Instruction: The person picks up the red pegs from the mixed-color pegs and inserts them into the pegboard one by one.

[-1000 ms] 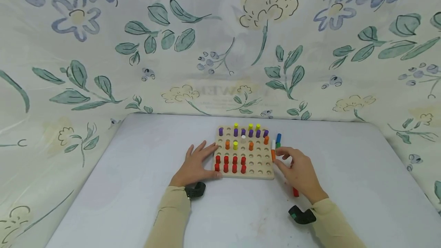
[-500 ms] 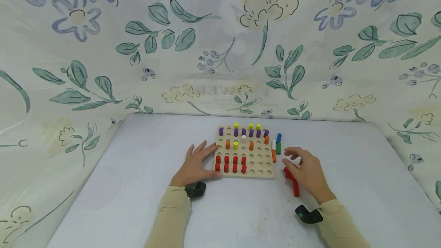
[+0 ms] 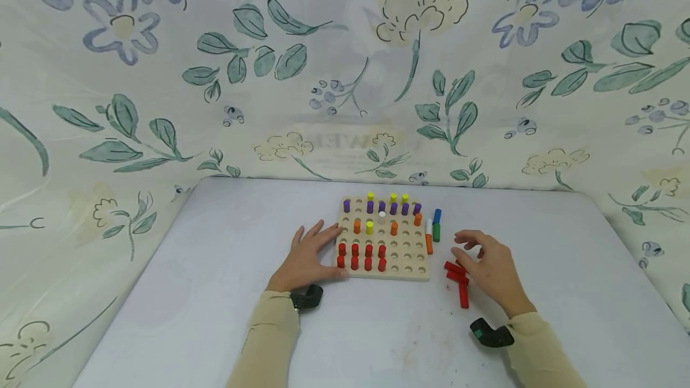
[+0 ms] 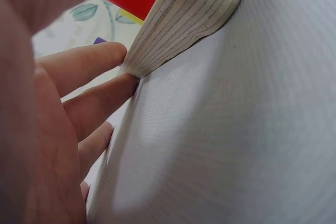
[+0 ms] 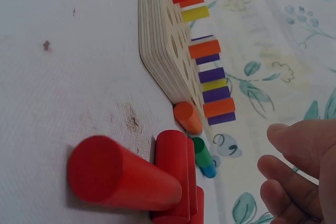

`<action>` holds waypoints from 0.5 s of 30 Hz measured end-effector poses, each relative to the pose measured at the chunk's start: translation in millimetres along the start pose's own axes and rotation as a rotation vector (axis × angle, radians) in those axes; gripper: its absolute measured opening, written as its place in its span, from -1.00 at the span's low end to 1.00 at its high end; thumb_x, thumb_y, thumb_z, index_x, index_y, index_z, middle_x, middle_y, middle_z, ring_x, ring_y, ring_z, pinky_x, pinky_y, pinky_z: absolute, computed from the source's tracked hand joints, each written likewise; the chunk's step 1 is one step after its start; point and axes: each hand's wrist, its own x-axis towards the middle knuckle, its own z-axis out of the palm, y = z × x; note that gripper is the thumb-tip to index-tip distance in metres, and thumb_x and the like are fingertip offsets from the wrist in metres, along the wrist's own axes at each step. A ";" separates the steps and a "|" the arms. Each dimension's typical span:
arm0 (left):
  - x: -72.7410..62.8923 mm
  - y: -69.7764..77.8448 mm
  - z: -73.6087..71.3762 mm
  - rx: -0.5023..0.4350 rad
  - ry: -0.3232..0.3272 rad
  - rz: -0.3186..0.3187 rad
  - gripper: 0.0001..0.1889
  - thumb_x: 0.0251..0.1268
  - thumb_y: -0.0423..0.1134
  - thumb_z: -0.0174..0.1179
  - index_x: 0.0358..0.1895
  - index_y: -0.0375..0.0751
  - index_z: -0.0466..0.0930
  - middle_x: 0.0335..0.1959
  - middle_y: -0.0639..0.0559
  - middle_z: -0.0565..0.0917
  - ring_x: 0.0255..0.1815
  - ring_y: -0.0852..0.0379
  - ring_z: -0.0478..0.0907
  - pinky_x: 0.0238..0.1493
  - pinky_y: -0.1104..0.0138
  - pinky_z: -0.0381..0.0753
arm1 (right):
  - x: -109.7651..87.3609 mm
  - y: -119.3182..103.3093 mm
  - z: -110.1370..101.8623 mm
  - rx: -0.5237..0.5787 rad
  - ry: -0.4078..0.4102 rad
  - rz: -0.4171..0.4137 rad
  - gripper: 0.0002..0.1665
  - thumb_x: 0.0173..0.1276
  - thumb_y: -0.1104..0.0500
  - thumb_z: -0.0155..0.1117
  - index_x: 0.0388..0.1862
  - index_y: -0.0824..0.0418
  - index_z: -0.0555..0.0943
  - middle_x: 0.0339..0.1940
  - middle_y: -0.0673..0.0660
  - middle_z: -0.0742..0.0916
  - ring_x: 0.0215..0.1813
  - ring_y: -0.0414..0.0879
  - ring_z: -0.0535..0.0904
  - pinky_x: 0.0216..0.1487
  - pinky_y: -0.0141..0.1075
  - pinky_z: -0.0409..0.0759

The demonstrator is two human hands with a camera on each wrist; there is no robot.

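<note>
Red loose pegs (image 3: 457,278), at least three, lie heaped on the white surface (image 3: 372,328), nearly all in sight in the head view now that the right hand (image 3: 492,268) has drawn away to the right; a second ago it was beside the right edge of the pegboard (image 3: 401,250) and hid most of them. The pegs standing in the holes look the same as then, with eight red pegs (image 3: 354,250) at the near left, so this shift seems to have added nothing to the pegboard and left the heap within easy reach. The right hand lies just to the right of the heap, thumb and finger apart with nothing visible between them. Between it and the pegboard, an orange peg (image 3: 429,244) lies in line with a white peg (image 3: 429,227), and a green peg (image 3: 436,232) with a blue peg (image 3: 437,215). The left hand (image 3: 307,259) stays spread at the pegboard's left side.

From the left wrist, its extended fingers (image 4: 97,61) touch the wooden edge, seemingly steadying rather than gripping.

From the right wrist, the right hand's fingertips are loosely bent and empty. The red heap lies apart from them on the surface, with the orange peg beyond it, close by the pegboard's corner.
</note>
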 end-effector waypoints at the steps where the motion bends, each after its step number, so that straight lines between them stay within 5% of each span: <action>1: 0.0 0.1 -0.1 -0.003 -0.001 -0.001 0.03 -0.06 0.26 0.46 0.53 -0.04 0.30 0.54 0.00 0.31 0.65 -0.10 -0.11 0.56 -0.10 -0.44 | 0.2 0.7 -0.5 0.002 -0.002 0.002 -0.61 0.39 0.17 0.37 0.15 0.22 0.61 -0.09 0.16 0.72 -0.08 0.02 0.55 -0.11 -0.13 0.57; 15: 0.5 1.1 -1.1 0.002 -0.004 0.002 0.03 -0.06 0.24 0.46 0.54 -0.04 0.29 0.55 0.01 0.30 0.65 -0.11 -0.11 0.56 -0.11 -0.43 | 0.4 6.9 -7.0 -0.015 -0.051 0.012 -0.63 0.40 0.16 0.36 0.14 0.23 0.62 -0.06 0.15 0.72 -0.05 0.03 0.56 -0.07 -0.07 0.58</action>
